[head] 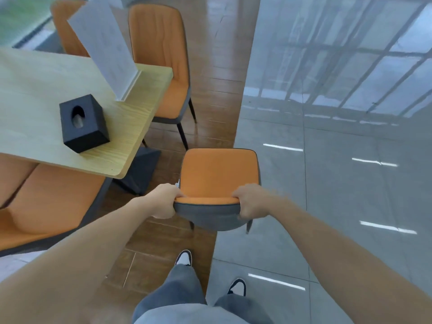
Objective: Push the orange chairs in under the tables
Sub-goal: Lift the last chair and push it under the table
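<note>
An orange chair (pixel 218 170) with a grey back shell stands in front of me, out to the right of the light wooden table (pixel 42 90). My left hand (pixel 163 201) grips the left end of its backrest top, fingers curled over the edge. On the right end, my right hand (pixel 251 203) holds the backrest the same way. A second orange chair (pixel 161 54) stands at the table's far side with its seat partly under the top. A third orange chair (pixel 66 31) shows behind the table at the far left.
A black tissue box (pixel 83 123) and a white upright sign (pixel 105 43) stand on the table. An orange bench seat (pixel 46 206) runs under the table's near edge at the left. The table's dark base (pixel 142 169) sits on brown flooring; glossy grey tiles (pixel 339 183) spread to the right.
</note>
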